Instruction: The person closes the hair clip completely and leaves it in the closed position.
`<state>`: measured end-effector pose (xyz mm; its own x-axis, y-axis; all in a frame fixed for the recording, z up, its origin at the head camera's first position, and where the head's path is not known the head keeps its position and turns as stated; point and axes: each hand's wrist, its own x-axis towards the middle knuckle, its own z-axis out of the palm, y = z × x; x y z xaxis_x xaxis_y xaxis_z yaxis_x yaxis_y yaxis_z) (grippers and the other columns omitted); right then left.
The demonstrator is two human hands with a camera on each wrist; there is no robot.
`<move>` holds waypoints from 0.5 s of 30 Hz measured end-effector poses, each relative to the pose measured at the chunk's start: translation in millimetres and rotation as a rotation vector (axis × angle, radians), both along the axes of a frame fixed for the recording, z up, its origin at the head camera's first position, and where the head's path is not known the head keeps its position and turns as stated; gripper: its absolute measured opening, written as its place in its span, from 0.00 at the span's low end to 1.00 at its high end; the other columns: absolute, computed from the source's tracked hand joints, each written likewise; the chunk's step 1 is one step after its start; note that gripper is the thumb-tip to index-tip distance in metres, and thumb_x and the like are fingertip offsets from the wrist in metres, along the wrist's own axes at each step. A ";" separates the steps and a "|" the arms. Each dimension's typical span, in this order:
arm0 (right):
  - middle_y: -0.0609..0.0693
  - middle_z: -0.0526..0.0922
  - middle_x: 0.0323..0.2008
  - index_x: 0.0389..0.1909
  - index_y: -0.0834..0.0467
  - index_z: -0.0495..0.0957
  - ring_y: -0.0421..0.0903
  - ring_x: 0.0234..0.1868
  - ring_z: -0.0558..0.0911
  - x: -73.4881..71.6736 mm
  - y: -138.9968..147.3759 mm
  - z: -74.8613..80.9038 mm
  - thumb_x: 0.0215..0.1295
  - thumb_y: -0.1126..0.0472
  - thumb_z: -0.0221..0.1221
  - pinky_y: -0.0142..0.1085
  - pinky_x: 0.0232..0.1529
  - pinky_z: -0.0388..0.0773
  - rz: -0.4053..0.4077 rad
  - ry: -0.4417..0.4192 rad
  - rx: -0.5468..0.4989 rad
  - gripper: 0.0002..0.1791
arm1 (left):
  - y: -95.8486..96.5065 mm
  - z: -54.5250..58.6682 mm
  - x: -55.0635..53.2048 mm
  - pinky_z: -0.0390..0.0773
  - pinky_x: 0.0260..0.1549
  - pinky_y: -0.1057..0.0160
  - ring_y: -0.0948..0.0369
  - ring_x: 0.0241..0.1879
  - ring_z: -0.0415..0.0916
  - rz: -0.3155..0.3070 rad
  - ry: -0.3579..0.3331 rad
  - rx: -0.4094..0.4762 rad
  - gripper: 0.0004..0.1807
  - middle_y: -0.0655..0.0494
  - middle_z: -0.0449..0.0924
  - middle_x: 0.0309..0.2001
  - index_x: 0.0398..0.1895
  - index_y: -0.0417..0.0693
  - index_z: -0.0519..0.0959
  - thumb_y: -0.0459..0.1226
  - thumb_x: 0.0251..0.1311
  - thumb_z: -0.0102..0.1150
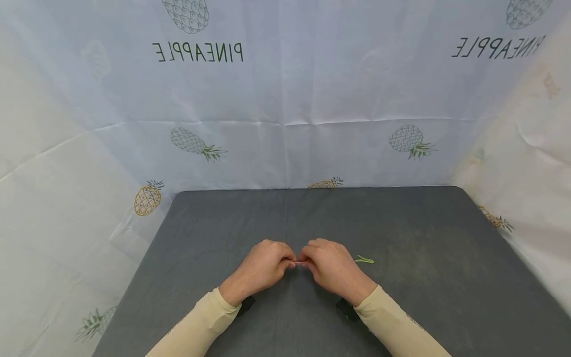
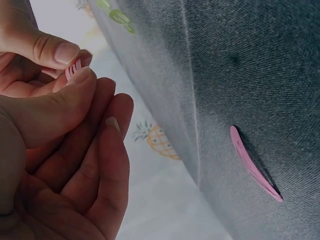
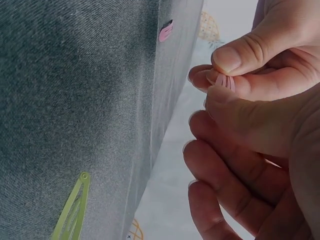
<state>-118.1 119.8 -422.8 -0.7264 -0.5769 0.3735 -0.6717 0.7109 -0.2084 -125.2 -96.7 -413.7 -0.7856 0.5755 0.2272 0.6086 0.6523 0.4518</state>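
Between my two hands is a pink snap hair clip [image 2: 73, 68], mostly covered by fingertips. My left hand [image 1: 263, 265] pinches one end of it between thumb and index finger. The other end is pinched the same way by my right hand [image 1: 332, 265]. In the left wrist view a second pink hair clip [image 2: 250, 165] lies on the dark table; the head view does not show it. A green snap hair clip [image 1: 366, 259] rests on the table just right of my right hand, and the right wrist view shows part of this green clip [image 3: 84, 176] too.
The dark grey table [image 1: 285, 213] has a seam down its middle. A white cloth [image 1: 285, 89] printed with pineapples hangs behind it and along both sides. Dark wrist straps [image 1: 346, 310] show under the cream sleeves [image 1: 200, 322].
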 end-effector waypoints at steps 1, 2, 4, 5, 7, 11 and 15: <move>0.40 0.83 0.30 0.33 0.47 0.88 0.38 0.32 0.80 -0.2 0.2 -0.1 0.65 0.60 0.76 0.33 0.34 0.81 -0.005 0.000 0.001 0.06 | 0.3 -0.4 -0.1 0.79 0.30 0.72 0.71 0.28 0.79 0.003 0.003 -0.005 0.03 0.58 0.92 0.35 0.36 0.48 0.93 0.31 0.64 0.75; 0.39 0.83 0.30 0.33 0.46 0.87 0.38 0.31 0.80 -0.4 0.3 -0.1 0.65 0.59 0.77 0.33 0.34 0.81 -0.010 0.002 0.002 0.07 | 0.5 -0.7 -0.2 0.80 0.30 0.72 0.71 0.28 0.80 0.004 0.005 -0.008 0.03 0.58 0.92 0.35 0.36 0.49 0.93 0.31 0.63 0.75; 0.39 0.82 0.29 0.32 0.46 0.87 0.38 0.30 0.79 -0.8 0.4 0.0 0.64 0.58 0.77 0.32 0.33 0.80 -0.016 0.009 -0.004 0.08 | 1.0 -1.0 -0.6 0.80 0.30 0.71 0.70 0.28 0.81 0.009 0.003 -0.014 0.04 0.59 0.92 0.35 0.36 0.49 0.93 0.31 0.63 0.76; 0.39 0.81 0.29 0.31 0.46 0.86 0.37 0.30 0.78 -1.0 0.5 0.0 0.64 0.58 0.77 0.32 0.32 0.79 -0.017 0.012 -0.006 0.08 | 1.1 -1.1 -0.7 0.80 0.31 0.71 0.70 0.29 0.82 0.012 0.001 -0.018 0.03 0.59 0.92 0.35 0.36 0.50 0.93 0.32 0.64 0.75; 0.39 0.81 0.28 0.30 0.46 0.85 0.37 0.29 0.76 -1.4 0.6 -0.4 0.64 0.59 0.77 0.31 0.31 0.78 -0.015 0.020 -0.004 0.09 | 1.3 -1.1 -0.9 0.81 0.31 0.71 0.70 0.29 0.82 0.014 -0.006 -0.027 0.03 0.58 0.91 0.36 0.37 0.49 0.93 0.33 0.64 0.75; 0.40 0.81 0.28 0.30 0.46 0.85 0.37 0.28 0.76 -2.4 0.3 -2.8 0.63 0.61 0.77 0.31 0.31 0.77 -0.012 0.024 -0.002 0.10 | 1.5 -1.0 -0.2 0.83 0.33 0.68 0.67 0.33 0.85 0.021 -0.021 -0.053 0.03 0.58 0.92 0.39 0.40 0.49 0.93 0.34 0.64 0.76; 0.40 0.80 0.28 0.29 0.47 0.85 0.37 0.28 0.76 -3.6 0.1 -5.9 0.63 0.61 0.78 0.31 0.30 0.77 -0.014 0.013 0.003 0.10 | 2.9 -1.3 0.3 0.85 0.37 0.65 0.65 0.37 0.87 0.031 -0.025 -0.067 0.05 0.58 0.92 0.41 0.42 0.50 0.93 0.37 0.64 0.77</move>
